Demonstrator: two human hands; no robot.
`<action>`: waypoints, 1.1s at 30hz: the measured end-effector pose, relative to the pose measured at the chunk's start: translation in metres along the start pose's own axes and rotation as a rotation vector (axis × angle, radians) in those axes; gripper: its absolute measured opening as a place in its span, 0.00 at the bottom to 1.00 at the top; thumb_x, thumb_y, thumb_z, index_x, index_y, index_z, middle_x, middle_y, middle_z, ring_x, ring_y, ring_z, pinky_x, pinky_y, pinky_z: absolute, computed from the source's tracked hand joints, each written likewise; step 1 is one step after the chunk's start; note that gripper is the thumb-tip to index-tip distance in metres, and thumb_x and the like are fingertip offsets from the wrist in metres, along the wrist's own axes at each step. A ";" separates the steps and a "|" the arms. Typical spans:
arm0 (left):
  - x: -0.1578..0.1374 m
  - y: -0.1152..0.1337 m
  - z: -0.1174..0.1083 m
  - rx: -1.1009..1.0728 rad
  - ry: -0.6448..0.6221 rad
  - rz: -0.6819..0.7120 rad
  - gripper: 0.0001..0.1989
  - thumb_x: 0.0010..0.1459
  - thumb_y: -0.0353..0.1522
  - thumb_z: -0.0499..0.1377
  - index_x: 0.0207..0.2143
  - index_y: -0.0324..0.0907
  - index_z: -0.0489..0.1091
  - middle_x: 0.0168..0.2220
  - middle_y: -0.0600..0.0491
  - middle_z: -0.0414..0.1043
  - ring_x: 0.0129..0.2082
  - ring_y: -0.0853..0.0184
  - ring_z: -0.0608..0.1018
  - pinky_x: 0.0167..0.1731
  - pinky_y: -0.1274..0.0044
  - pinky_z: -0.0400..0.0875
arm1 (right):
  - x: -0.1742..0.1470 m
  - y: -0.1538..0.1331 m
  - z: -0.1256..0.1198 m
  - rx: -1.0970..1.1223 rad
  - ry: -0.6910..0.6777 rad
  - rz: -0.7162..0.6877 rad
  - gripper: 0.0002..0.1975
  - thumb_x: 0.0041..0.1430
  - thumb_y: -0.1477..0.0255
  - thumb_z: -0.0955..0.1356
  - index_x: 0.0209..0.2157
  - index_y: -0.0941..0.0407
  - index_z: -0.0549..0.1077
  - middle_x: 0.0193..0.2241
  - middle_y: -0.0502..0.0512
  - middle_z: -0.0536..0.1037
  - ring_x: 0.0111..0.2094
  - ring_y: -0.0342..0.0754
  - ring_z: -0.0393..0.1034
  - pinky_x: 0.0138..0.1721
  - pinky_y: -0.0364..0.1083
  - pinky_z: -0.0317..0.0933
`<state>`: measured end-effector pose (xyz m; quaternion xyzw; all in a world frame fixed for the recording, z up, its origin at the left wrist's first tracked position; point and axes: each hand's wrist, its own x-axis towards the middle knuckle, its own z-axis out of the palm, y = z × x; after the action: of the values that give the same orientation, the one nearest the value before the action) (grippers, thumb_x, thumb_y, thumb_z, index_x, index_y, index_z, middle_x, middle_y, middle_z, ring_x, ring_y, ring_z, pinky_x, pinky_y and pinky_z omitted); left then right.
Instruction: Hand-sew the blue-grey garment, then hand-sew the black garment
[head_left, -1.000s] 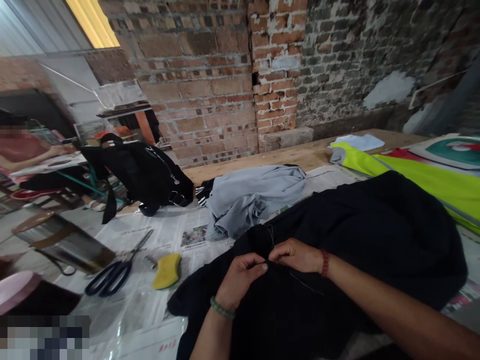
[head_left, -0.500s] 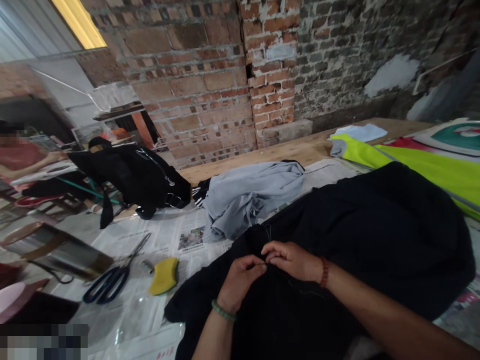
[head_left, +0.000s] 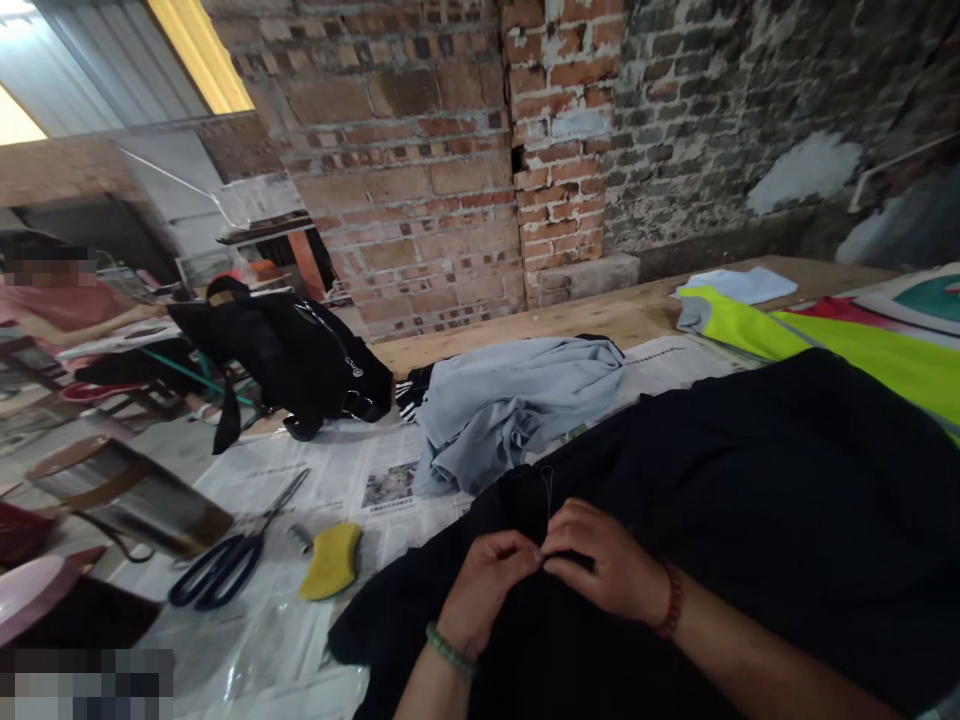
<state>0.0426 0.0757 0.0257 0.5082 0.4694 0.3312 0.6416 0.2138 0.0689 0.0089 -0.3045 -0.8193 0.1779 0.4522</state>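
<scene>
A large black garment is spread across the table in front of me. My left hand, with a green bead bracelet at the wrist, pinches a bit of this dark cloth between thumb and forefinger. Close against those fingertips is my right hand, wearing a red bead bracelet. Its fingers are curled and closed together; whatever lies between them is too small to make out. A thin pale loop of thread rises on the cloth just above both hands.
To the left lie dark-handled scissors, a yellow sponge and a steel flask on newspaper. Behind are a black bag and grey clothing. Neon-yellow fabric and an iron are at right. Another person sits far left.
The camera view has shifted slightly, so the surroundings appear further right and lower. My right hand has come down with its fingers more curled; both hands stay together at the cloth.
</scene>
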 end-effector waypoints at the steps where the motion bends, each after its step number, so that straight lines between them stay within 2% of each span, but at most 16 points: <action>1: 0.000 0.000 0.000 -0.003 0.000 -0.003 0.06 0.45 0.31 0.62 0.20 0.37 0.73 0.18 0.58 0.65 0.22 0.74 0.62 0.25 0.82 0.56 | 0.000 0.000 0.001 0.015 0.008 0.011 0.03 0.54 0.75 0.65 0.32 0.55 0.69 0.27 0.52 0.72 0.31 0.43 0.64 0.34 0.45 0.59; 5: 0.000 0.001 0.001 -0.034 0.011 -0.024 0.06 0.44 0.31 0.62 0.20 0.37 0.73 0.18 0.58 0.64 0.22 0.74 0.62 0.25 0.82 0.56 | 0.000 0.002 0.000 0.137 0.017 0.112 0.03 0.54 0.75 0.64 0.29 0.55 0.70 0.28 0.51 0.70 0.31 0.42 0.64 0.33 0.42 0.59; 10: -0.001 0.002 0.002 -0.053 -0.017 -0.041 0.06 0.42 0.31 0.62 0.18 0.38 0.72 0.17 0.59 0.62 0.21 0.74 0.60 0.24 0.81 0.54 | -0.001 0.004 0.003 0.466 0.073 0.374 0.06 0.55 0.70 0.64 0.27 0.56 0.69 0.28 0.51 0.70 0.31 0.43 0.64 0.35 0.43 0.59; 14: -0.001 0.002 0.002 -0.029 -0.006 -0.096 0.06 0.40 0.32 0.63 0.18 0.38 0.72 0.16 0.59 0.62 0.20 0.74 0.60 0.23 0.81 0.53 | 0.001 0.011 0.000 0.716 0.310 0.556 0.08 0.54 0.67 0.65 0.25 0.56 0.68 0.26 0.52 0.70 0.31 0.45 0.64 0.35 0.44 0.59; 17: -0.001 0.002 0.002 -0.030 0.000 -0.110 0.05 0.38 0.32 0.63 0.17 0.38 0.72 0.16 0.59 0.63 0.21 0.73 0.61 0.24 0.80 0.53 | 0.004 0.014 -0.008 0.811 0.431 0.606 0.09 0.53 0.66 0.66 0.26 0.56 0.66 0.28 0.52 0.70 0.29 0.44 0.65 0.32 0.43 0.60; 20: -0.001 0.003 0.001 -0.053 -0.013 -0.102 0.05 0.38 0.31 0.63 0.16 0.38 0.72 0.16 0.59 0.64 0.20 0.74 0.62 0.24 0.80 0.54 | 0.006 0.009 -0.017 1.008 0.363 0.663 0.09 0.55 0.64 0.64 0.29 0.54 0.61 0.30 0.50 0.72 0.21 0.40 0.66 0.19 0.39 0.57; 22: -0.001 0.003 0.000 -0.061 -0.025 -0.086 0.04 0.39 0.31 0.62 0.17 0.38 0.73 0.16 0.58 0.65 0.21 0.74 0.62 0.24 0.81 0.54 | 0.009 0.003 -0.025 1.164 0.227 0.724 0.10 0.56 0.63 0.63 0.30 0.53 0.58 0.26 0.48 0.72 0.16 0.40 0.66 0.13 0.37 0.53; 24: -0.001 0.002 -0.002 -0.064 -0.038 -0.071 0.03 0.39 0.30 0.62 0.18 0.38 0.73 0.17 0.58 0.66 0.21 0.73 0.63 0.25 0.81 0.56 | 0.015 -0.001 -0.033 1.282 0.036 0.801 0.09 0.55 0.64 0.63 0.30 0.54 0.58 0.21 0.46 0.71 0.15 0.41 0.67 0.11 0.37 0.55; 26: 0.000 0.001 -0.003 -0.064 -0.044 -0.067 0.03 0.40 0.30 0.62 0.19 0.38 0.74 0.17 0.58 0.67 0.21 0.73 0.64 0.25 0.81 0.56 | 0.026 0.000 -0.043 1.335 -0.075 0.888 0.07 0.55 0.68 0.65 0.31 0.55 0.60 0.20 0.45 0.71 0.16 0.40 0.68 0.14 0.38 0.61; 27: 0.000 0.000 -0.003 -0.067 -0.044 -0.070 0.03 0.40 0.29 0.62 0.19 0.38 0.74 0.17 0.58 0.67 0.21 0.73 0.64 0.25 0.81 0.56 | 0.033 0.004 -0.048 1.336 -0.072 0.927 0.06 0.54 0.71 0.65 0.32 0.56 0.62 0.21 0.45 0.71 0.18 0.40 0.69 0.17 0.38 0.64; 30: 0.001 -0.002 -0.004 -0.096 -0.049 -0.092 0.03 0.40 0.29 0.62 0.19 0.38 0.74 0.17 0.57 0.68 0.21 0.73 0.65 0.25 0.81 0.57 | 0.061 0.020 -0.062 1.266 0.072 0.992 0.01 0.56 0.77 0.63 0.31 0.58 0.64 0.24 0.48 0.74 0.25 0.40 0.73 0.29 0.40 0.68; 33: 0.001 -0.002 -0.004 -0.124 -0.053 -0.090 0.02 0.40 0.28 0.62 0.19 0.38 0.74 0.18 0.57 0.69 0.22 0.73 0.66 0.26 0.81 0.58 | 0.088 0.037 -0.074 1.177 0.188 0.985 0.07 0.58 0.79 0.60 0.27 0.58 0.64 0.24 0.51 0.76 0.29 0.43 0.74 0.35 0.46 0.68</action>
<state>0.0395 0.0772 0.0230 0.4544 0.4532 0.3172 0.6982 0.2529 0.1561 0.0830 -0.3571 -0.3179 0.7382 0.4759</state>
